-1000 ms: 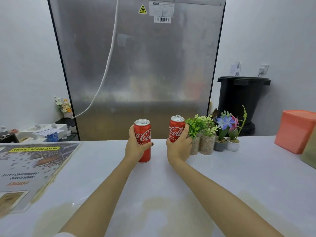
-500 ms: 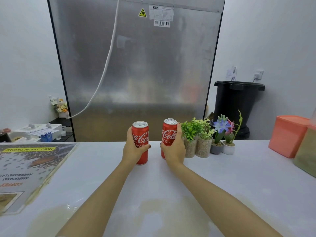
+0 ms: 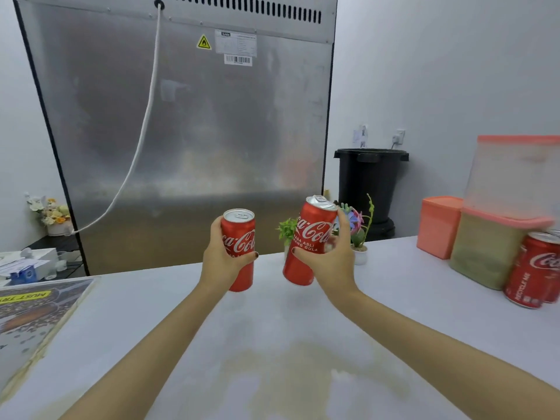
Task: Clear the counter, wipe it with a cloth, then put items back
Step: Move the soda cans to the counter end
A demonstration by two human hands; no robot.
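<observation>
1. Two hands, two Coca-Cola cans, mid-counter: left hand (image 3: 225,263) grasps the left can (image 3: 240,230) upright, fingers & thumb wrapped round its lower half; right hand (image 3: 331,263) grasps the right can (image 3: 312,234) round the middle, top leaning right, base clear of the white counter (image 3: 272,344).
2. Left can's base sits low over the counter; can't tell if it touches.
3. Handling, a judgement only: tops look sealed, so prob. full & fairly heavy for their size; thin aluminium walls would dent under a hard squeeze; smooth sides, maybe slick if chilled; best hold is round the mid-body, as here, kept upright.
4. Count, cans: 2 in hand; at least 2 more at the counter's right edge, a standing can (image 3: 533,268) plainly seen, another behind it cut off by the frame.
5. Count, the rest:
   - 3 coral-lidded containers at right: a coral box (image 3: 438,227), a tub w/ greenish contents (image 3: 485,253) & a clear tub (image 3: 515,174) stacked on it.
   - 2 small potted plants visible: a green sprig (image 3: 288,230) & a flowering plant (image 3: 360,237); more poss. hidden behind the right hand.
   - 1 menu board (image 3: 36,313) at left.
</observation>
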